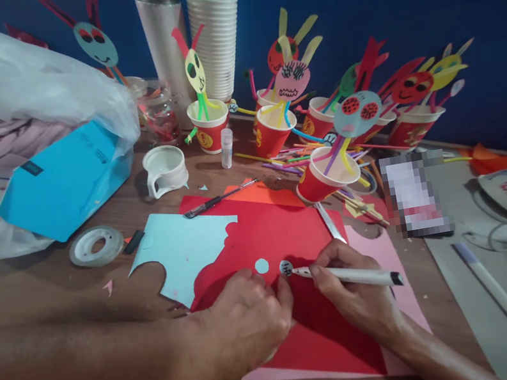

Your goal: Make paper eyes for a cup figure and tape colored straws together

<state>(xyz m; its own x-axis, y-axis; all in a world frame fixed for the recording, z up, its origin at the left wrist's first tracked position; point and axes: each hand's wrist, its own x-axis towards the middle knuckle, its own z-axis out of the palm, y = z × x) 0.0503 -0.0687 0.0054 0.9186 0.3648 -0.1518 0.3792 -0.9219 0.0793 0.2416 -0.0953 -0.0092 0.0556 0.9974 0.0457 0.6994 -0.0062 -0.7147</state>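
Observation:
My right hand (355, 290) is closed round a white marker (360, 274) with a black end. Its tip touches a small light blue paper circle (286, 267) that bears black marks. Close beside that circle, my left hand (249, 314) rests on the red paper (325, 327), fingers curled with the thumb at the circle's lower edge; whether anything is under the fingers is hidden. A second light blue circle (262, 266), unmarked, lies just above my left knuckles. Pink paper (409, 293) shows beneath the red sheet.
Paper cups with paper-faced figures (324, 178) stand across the back. Around the sheets are cut light blue paper (188, 240), a tape roll (96, 245), a black pen (220, 199), a white mug (166, 169), scissors (330, 222) and a plastic bag (35, 77). Another marker (499, 295) lies right.

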